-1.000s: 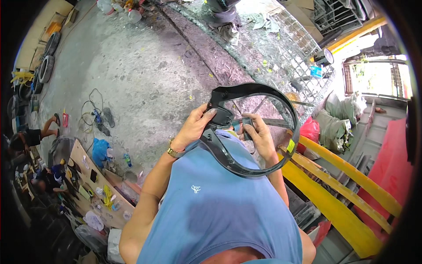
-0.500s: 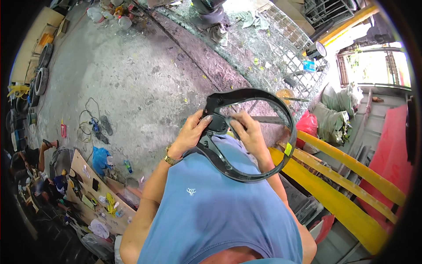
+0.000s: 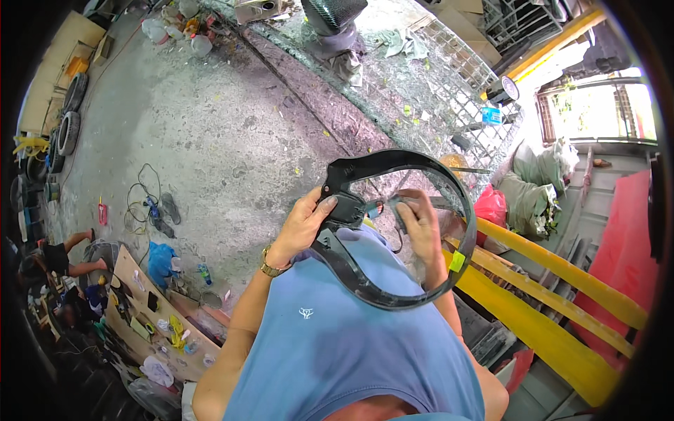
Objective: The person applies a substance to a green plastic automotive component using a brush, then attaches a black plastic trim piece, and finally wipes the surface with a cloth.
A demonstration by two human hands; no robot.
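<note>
A black plastic ring-shaped frame [image 3: 346, 209], with a flat block on its left side, is held up in front of my blue shirt. My left hand [image 3: 303, 223] is closed on that block, thumb on top and fingers hidden beneath. Inside the ring's opening, my right hand [image 3: 421, 223] pinches a small dark grey piece [image 3: 400, 213] that looks like folded sandpaper. It is slightly blurred and apart from the block. A yellow-green tape tab [image 3: 457, 261] sticks to the ring's lower right.
Yellow boards [image 3: 533, 330] and a red panel [image 3: 614, 266] lie to the right. A wire grid [image 3: 467, 67] stretches over the far right floor. At the left are a plywood board [image 3: 151, 309] with tools, cables [image 3: 144, 200], a blue bag [image 3: 161, 259], tyres [image 3: 68, 132] and another person's legs [image 3: 81, 252].
My right hand has drawn away from the block toward the right with the dark grey piece. The ring has dropped slightly in view; my left hand keeps its grip.
</note>
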